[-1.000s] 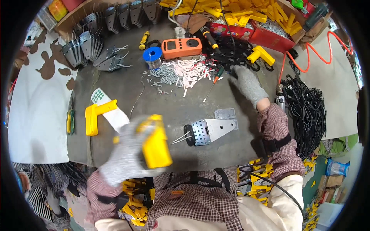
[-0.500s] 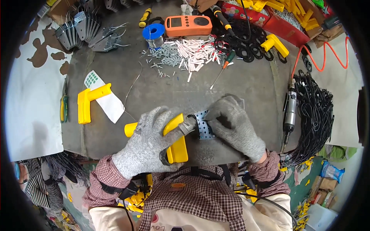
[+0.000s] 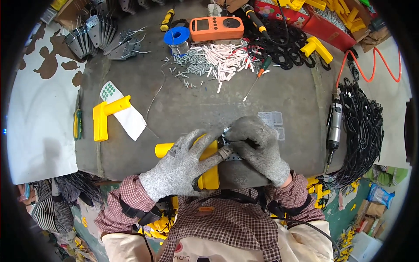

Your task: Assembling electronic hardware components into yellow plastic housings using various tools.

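Both my hands wear grey knit gloves and meet near the table's front edge. Under my left hand [image 3: 176, 168] lies a yellow plastic housing [image 3: 210, 178] with a round handle sticking out leftward; the fingers grip around it. Against the housing's right side is a perforated metal plate [image 3: 232, 156], mostly covered by my hands. My right hand [image 3: 259, 146] is closed over this plate, thumb and fingers pinched at it; the left thumb and index finger reach to its left edge. Anything small between the right fingertips is hidden.
Behind my right hand lie small clear plastic pieces [image 3: 275, 118]. A screwdriver [image 3: 258, 78], pink-white tubes [image 3: 224, 59], screws [image 3: 192, 65] and an orange meter [image 3: 217, 29] are farther back. Left: another yellow housing [image 3: 101, 122] on a sticker sheet [image 3: 126, 120]. Right: power screwdriver [image 3: 334, 124], black cables [image 3: 360, 131].
My right hand has moved left over the metal plate, covering most of it and uncovering the clear pieces. The left fingers reach farther across the housing toward the plate. The whole view has shifted slightly.
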Available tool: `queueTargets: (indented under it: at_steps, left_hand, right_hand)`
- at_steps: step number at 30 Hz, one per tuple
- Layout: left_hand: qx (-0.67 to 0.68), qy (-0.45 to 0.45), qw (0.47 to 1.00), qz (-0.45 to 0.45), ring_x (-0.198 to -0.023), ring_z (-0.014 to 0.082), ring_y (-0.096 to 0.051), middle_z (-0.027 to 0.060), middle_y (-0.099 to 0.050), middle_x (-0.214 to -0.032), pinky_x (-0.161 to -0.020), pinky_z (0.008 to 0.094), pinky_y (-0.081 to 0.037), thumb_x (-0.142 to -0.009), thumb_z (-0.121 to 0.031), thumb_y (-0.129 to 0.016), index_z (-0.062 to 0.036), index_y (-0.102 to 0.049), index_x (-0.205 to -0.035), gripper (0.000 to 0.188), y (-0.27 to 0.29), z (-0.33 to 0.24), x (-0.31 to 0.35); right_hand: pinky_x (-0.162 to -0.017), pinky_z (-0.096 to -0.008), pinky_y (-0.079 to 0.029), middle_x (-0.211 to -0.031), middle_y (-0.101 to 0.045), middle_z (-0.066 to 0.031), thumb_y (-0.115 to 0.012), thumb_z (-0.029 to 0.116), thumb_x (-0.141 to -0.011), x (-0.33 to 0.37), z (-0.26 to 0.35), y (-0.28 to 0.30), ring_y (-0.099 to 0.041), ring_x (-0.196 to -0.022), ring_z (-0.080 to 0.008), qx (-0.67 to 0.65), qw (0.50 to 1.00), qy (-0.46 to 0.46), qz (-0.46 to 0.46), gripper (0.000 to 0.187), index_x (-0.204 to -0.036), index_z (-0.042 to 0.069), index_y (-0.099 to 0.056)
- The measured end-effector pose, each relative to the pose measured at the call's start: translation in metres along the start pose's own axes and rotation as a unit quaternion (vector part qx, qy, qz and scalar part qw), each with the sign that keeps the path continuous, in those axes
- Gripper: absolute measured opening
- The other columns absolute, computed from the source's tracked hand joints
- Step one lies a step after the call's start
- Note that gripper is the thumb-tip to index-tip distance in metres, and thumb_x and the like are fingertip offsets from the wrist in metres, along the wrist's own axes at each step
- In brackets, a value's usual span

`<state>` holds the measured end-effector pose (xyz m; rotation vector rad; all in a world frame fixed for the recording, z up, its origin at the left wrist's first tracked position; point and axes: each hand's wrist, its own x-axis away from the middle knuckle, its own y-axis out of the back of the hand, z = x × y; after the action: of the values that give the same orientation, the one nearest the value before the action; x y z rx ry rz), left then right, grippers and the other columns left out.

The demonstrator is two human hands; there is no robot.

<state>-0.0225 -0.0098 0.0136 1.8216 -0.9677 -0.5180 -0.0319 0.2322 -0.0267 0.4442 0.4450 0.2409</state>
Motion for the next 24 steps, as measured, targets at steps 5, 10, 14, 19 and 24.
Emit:
queueTargets:
  at_steps: [5, 10, 14, 19, 24]
  left_hand:
    - [0.01, -0.008, 1.0, -0.01, -0.134, 0.0459, -0.04, 0.0222, -0.036, -0.153, -0.111, 0.0564, -0.038, -0.057, -0.044, -0.085, -0.0199, -0.052, -0.146, 0.099, -0.002, 0.004, -0.002]
    - [-0.006, 0.002, 1.0, -0.015, -0.133, 0.0454, -0.04, 0.0231, -0.034, -0.155, -0.111, 0.0554, -0.038, -0.058, -0.046, -0.085, -0.0117, -0.049, -0.147, 0.102, -0.003, 0.003, -0.001]
    - [-0.029, 0.0, 1.0, -0.004, -0.133, 0.0459, -0.04, 0.0232, -0.034, -0.155, -0.11, 0.0551, -0.039, -0.059, -0.048, -0.084, -0.0093, -0.048, -0.147, 0.103, -0.006, 0.002, -0.001]
    - [0.002, -0.029, 0.999, -0.025, -0.131, 0.0489, -0.042, 0.027, -0.036, -0.151, -0.111, 0.0569, -0.037, -0.059, -0.056, -0.084, -0.0122, -0.047, -0.149, 0.106, -0.004, 0.005, 0.004]
    - [0.01, -0.03, 0.999, -0.009, -0.131, 0.0494, -0.042, 0.0268, -0.036, -0.149, -0.11, 0.0593, -0.038, -0.067, -0.057, -0.082, -0.0151, -0.046, -0.15, 0.099, 0.001, 0.007, 0.001]
  right_hand:
    - [-0.084, -0.0402, -0.055, -0.098, -0.07, -0.0084, -0.077, 0.003, -0.073, -0.003, 0.003, -0.001, -0.068, -0.098, -0.0296, -0.016, 1.0, -0.018, -0.012, 0.026, -0.098, 0.009, -0.073]
    - [-0.083, -0.0398, -0.055, -0.097, -0.071, -0.008, -0.076, 0.001, -0.073, 0.001, -0.001, -0.004, -0.068, -0.096, -0.0292, 0.002, 1.0, -0.019, -0.024, 0.026, -0.097, 0.01, -0.073]
    - [-0.084, -0.0401, -0.054, -0.097, -0.071, -0.008, -0.076, 0.003, -0.074, -0.001, 0.004, -0.006, -0.068, -0.095, -0.0294, -0.027, 0.999, -0.024, -0.019, 0.025, -0.098, 0.01, -0.072]
    - [-0.086, -0.0389, -0.055, -0.102, -0.07, -0.0118, -0.075, -0.004, -0.072, 0.005, 0.015, -0.012, -0.068, -0.098, -0.031, 0.064, 0.997, -0.005, -0.03, 0.034, -0.104, 0.006, -0.072]
    - [-0.089, -0.0416, -0.055, -0.107, -0.07, -0.0145, -0.075, -0.002, -0.073, 0.006, 0.019, -0.018, -0.067, -0.104, -0.0346, 0.112, 0.991, 0.021, -0.07, 0.035, -0.107, 0.007, -0.071]
